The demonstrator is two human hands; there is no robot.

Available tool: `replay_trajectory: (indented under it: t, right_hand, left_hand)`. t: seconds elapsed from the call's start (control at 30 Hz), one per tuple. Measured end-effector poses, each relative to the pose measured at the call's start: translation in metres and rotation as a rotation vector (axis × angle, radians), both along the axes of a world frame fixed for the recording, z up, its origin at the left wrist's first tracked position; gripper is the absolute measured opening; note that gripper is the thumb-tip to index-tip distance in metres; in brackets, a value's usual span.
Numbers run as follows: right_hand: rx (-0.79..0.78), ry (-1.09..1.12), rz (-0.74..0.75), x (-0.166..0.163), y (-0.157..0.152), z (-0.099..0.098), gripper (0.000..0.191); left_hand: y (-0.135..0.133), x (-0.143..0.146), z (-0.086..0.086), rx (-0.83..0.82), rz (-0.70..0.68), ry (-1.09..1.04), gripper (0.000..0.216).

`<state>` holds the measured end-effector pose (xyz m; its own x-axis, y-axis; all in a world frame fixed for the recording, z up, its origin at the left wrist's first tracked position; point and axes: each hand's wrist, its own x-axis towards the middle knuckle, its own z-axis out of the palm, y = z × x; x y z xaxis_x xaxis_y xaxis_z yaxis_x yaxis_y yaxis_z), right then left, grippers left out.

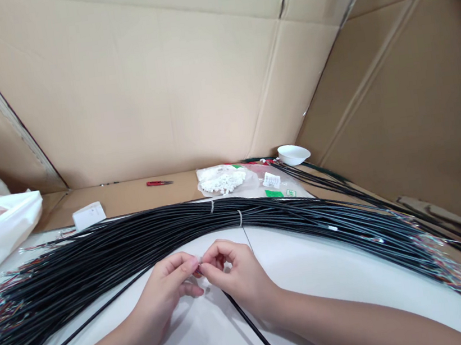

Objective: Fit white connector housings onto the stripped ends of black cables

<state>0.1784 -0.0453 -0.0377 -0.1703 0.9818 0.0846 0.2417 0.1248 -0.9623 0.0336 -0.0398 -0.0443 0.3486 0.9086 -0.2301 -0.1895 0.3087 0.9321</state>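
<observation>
Black cable [253, 328] | end pinched between left hand [167, 288], right hand [238, 276]

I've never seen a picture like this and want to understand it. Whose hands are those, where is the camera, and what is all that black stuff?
No machine here: these are a person's two bare hands. The camera sits on their head and looks down, so you see what they see. The left hand and right hand press their fingers together, pinching the end of a single black cable that runs back toward the person; its tip is too small to make out. Behind the hands, a big bundle of black cables lies across the white table. Farther back are a bag of small white parts, a white bowl and a red-handled tool. Cardboard walls stand around it.
</observation>
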Motion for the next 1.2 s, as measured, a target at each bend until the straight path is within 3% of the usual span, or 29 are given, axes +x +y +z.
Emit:
replay_trajectory:
  t: [0.3,0.6,0.8,1.0,1.2]
  right_hand:
    - [-0.161,0.219,0.015,0.0013,0.0039,-0.0004,0.01]
    - [-0.177,0.299,0.083,0.0013,0.0067,-0.001,0.012]
    - [-0.131,0.187,0.078,0.0016,0.0057,-0.0011,0.014]
    - [0.038,-0.094,-0.049,0.002,0.0036,0.0026,0.009]
    - [0.13,-0.188,-0.042,0.0023,0.0022,0.0004,0.013]
  left_hand:
    - [-0.0006,0.0002,-0.0025,0.061,0.015,0.016,0.009]
    - [-0.0011,-0.0006,-0.0059,0.129,0.016,0.033,0.009]
    - [-0.0004,-0.0005,-0.0059,0.128,0.026,0.056,0.009]
    - [-0.002,0.0018,-0.0015,0.12,0.049,0.056,0.01]
    - [-0.0019,0.0019,-0.0023,0.139,0.042,0.09,0.01]
